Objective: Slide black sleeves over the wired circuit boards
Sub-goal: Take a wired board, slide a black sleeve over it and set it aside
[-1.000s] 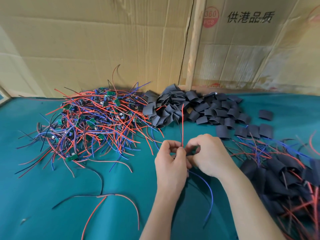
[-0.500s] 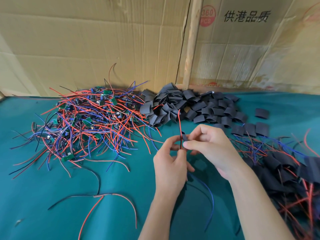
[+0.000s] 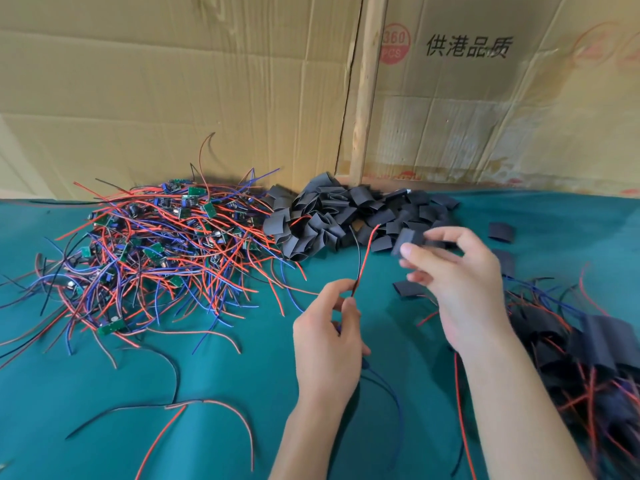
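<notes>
The left hand (image 3: 327, 336) is curled around one wired circuit board, which sits hidden inside the fist; only its leads show, a red and black wire pair (image 3: 363, 261) rising from between thumb and forefinger and a blue wire (image 3: 388, 386) trailing out below the palm. Up and to the right of it, the right hand (image 3: 457, 285) pinches a single black sleeve (image 3: 408, 241) between thumb and fingertips, lifted off the green tabletop (image 3: 225, 427); the sleeve is blurred, so whether its mouth is open cannot be told. The step in hand looks like bringing a fresh sleeve to the board's wires, with threading not yet begun, since sleeve and wire tips stand apart. The next move likely calls for squeezing the flat sleeve open, lining its mouth with the wire ends, and drawing it down over the board. The pile of loose sleeves (image 3: 346, 216) lies just beyond the right hand, the heap of bare boards (image 3: 156, 251) well left of the left hand, and finished sleeved units (image 3: 588, 348) right of the right forearm.
</notes>
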A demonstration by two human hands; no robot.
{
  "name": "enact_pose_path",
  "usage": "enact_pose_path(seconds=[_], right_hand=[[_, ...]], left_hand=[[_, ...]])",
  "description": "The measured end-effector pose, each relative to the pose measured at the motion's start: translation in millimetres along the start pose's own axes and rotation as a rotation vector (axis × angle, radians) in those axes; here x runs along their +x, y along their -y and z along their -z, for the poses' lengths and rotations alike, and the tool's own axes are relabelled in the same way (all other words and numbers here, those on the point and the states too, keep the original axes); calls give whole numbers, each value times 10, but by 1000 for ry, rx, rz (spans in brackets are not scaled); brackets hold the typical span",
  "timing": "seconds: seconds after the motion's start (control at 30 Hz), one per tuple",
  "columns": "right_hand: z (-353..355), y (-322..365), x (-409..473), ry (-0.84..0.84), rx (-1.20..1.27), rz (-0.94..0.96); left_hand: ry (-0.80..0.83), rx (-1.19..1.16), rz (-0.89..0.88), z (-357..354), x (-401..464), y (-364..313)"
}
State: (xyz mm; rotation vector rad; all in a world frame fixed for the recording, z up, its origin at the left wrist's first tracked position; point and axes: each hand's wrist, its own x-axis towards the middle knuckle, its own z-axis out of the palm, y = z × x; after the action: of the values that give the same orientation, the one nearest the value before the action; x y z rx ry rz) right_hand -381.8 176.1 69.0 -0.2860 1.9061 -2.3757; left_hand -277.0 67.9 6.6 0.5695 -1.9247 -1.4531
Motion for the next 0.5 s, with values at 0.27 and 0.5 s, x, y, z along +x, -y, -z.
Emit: enact_pose_path(seconds=[0.27,0.5], right_hand=[[40,90,33,-124,152,80],[-78,5,-6,-84,115,102]], left_hand=[[57,72,-69,-21,-37,-1],[64,120,-82,-19,-45,13]])
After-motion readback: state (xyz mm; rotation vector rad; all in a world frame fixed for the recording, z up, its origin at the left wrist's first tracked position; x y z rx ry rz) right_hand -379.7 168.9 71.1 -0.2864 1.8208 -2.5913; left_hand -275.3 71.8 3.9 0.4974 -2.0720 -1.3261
